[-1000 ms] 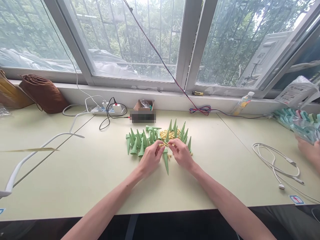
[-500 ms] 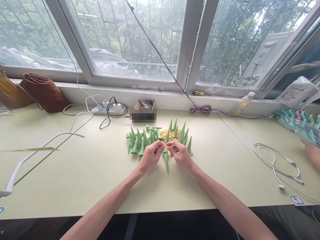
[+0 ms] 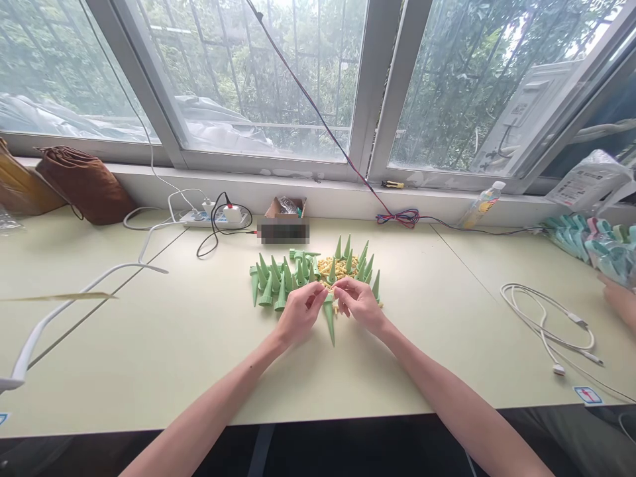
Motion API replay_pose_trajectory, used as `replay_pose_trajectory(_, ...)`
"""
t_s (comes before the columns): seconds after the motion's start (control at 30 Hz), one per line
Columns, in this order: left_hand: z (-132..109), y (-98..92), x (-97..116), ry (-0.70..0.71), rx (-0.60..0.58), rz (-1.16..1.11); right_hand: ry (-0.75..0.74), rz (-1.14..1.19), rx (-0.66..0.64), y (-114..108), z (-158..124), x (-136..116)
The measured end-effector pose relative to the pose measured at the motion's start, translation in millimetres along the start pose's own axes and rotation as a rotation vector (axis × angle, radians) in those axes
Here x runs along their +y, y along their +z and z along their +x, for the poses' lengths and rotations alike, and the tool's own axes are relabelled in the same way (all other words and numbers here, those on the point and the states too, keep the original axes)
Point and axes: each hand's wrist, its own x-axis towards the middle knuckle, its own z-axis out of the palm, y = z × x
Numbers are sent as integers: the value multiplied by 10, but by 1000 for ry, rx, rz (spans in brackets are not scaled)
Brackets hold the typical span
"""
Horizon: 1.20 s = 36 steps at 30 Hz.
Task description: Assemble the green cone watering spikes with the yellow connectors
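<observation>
My left hand point(image 3: 300, 310) is closed in a pinch, thumb against fingers. Facing it, my right hand point(image 3: 362, 306) is pinched as well, its fingertips close to the left ones. Small yellow pieces show around the fingertips, but what each hand grips is too small and covered to make out. Just below the fingertips a green plastic spike point(image 3: 330, 323) points toward me, its wide end partly behind my fingers. Left of my hands stand and lie several green spikes point(image 3: 267, 291). Behind my right hand is a pile of small yellow pieces point(image 3: 338, 267), with more green spikes point(image 3: 376, 286) around it.
A small open box point(image 3: 287, 208) and a power strip point(image 3: 191, 218) stand near the window. Coiled white cable point(image 3: 544, 324) lies to the right. A bottle point(image 3: 481, 205) leans by the sill. At the right edge another person's hand point(image 3: 619, 295) is near pastel plastic items point(image 3: 571, 238).
My right hand's fingertips have drawn slightly away from the left ones. The left hand and the spike below it are nearly still. The view has shifted a little.
</observation>
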Motion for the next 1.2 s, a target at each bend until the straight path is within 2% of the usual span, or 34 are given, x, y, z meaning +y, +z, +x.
replay_pose_trajectory(0.37,-9,5,29,21,-7,148,-47,36,159,-48,12,-3)
replay_pose_trajectory(0.83,-41,22,-51,-55,-127,328,-45,55,124,-23,5,-8)
replay_pose_trajectory(1.0,-29,22,-63,-72,-151,291,-43,53,115,-21,1,3)
replay_pose_trajectory(1.2,-13,18,-77,-114,-144,126,-39,49,122,-21,1,-4)
